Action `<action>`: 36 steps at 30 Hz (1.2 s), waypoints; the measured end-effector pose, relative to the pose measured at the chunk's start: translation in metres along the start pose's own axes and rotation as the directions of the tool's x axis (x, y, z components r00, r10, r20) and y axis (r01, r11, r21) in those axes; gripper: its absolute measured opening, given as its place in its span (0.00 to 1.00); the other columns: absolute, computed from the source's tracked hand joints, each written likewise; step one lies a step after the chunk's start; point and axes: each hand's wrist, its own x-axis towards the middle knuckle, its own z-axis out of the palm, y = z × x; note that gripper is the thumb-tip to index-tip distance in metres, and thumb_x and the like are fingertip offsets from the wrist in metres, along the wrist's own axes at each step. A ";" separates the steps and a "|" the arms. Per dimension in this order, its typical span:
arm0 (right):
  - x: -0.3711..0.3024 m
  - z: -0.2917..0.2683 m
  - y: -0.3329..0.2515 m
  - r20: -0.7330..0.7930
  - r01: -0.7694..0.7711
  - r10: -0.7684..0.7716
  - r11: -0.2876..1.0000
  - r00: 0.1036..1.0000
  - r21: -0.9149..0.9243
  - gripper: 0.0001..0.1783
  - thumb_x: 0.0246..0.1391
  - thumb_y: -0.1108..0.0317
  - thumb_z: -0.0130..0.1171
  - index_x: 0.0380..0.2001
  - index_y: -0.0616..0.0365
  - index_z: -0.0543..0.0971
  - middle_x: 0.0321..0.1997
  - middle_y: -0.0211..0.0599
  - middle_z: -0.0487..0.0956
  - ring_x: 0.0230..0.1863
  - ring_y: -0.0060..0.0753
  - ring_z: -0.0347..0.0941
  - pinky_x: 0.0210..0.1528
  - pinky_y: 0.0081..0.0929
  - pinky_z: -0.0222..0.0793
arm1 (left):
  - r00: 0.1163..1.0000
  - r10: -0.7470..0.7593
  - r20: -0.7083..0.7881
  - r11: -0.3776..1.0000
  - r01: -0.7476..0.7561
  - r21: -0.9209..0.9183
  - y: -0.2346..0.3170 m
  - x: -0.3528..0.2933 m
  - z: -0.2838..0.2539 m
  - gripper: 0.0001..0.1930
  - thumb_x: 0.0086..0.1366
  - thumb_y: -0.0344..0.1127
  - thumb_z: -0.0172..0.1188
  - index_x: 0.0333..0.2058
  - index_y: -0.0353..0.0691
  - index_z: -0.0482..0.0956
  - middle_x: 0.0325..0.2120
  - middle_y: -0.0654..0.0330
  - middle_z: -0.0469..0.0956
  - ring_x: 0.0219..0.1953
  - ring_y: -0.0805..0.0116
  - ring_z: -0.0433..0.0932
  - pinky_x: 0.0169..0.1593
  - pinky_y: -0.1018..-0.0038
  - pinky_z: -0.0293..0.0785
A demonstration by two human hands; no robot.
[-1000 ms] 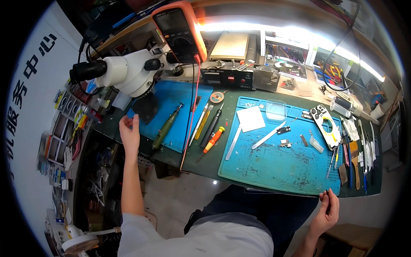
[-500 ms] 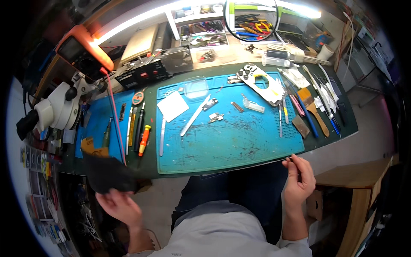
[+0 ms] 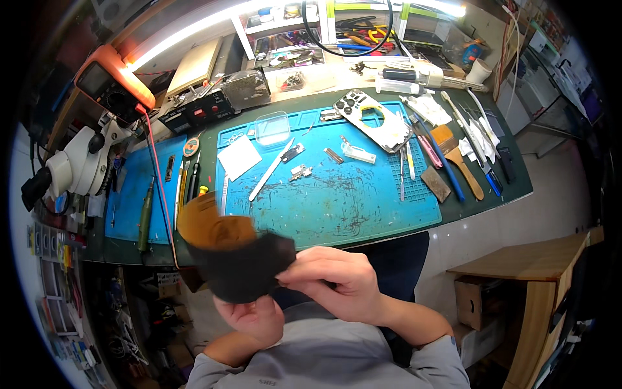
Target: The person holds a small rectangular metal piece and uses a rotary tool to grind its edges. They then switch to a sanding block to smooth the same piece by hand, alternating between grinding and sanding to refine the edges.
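My left hand (image 3: 251, 319) holds a curled sheet of sandpaper (image 3: 246, 266) from below, over my lap at the bench's front edge. The sheet's black side faces me, and its brown printed backing curls over at the top left. My right hand (image 3: 340, 282) is closed in a pinch, its fingertips against the right part of the sandpaper. Whatever small thing sits between those fingertips is hidden. Beyond the hands lies a scratched blue work mat (image 3: 337, 214), with a metal spatula (image 3: 271, 172), small metal parts (image 3: 300, 172) and a white square pad (image 3: 239, 157) on it.
A pale phone frame (image 3: 372, 120) lies at the mat's far right. Brushes (image 3: 468, 170) and other hand tools lie right of it. At left are a microscope (image 3: 71, 162), an orange multimeter (image 3: 113, 84) with a red lead, and a green rotary tool (image 3: 146, 217).
My left hand has brought the sandpaper rightward to in front of me, turning its brown backing into view. My right hand has come left from the mat's corner to meet the sheet.
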 end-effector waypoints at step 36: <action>0.006 -0.112 -0.028 -0.296 -0.511 0.419 0.746 0.858 -0.426 0.09 0.64 0.77 0.70 0.47 0.63 0.88 0.40 0.38 0.89 0.40 0.26 0.88 0.43 0.25 0.82 | 0.500 -0.242 0.832 0.633 -0.569 0.525 -0.014 0.053 0.066 0.39 0.59 0.52 0.75 0.67 0.43 0.79 0.67 0.53 0.76 0.70 0.52 0.73 0.71 0.52 0.68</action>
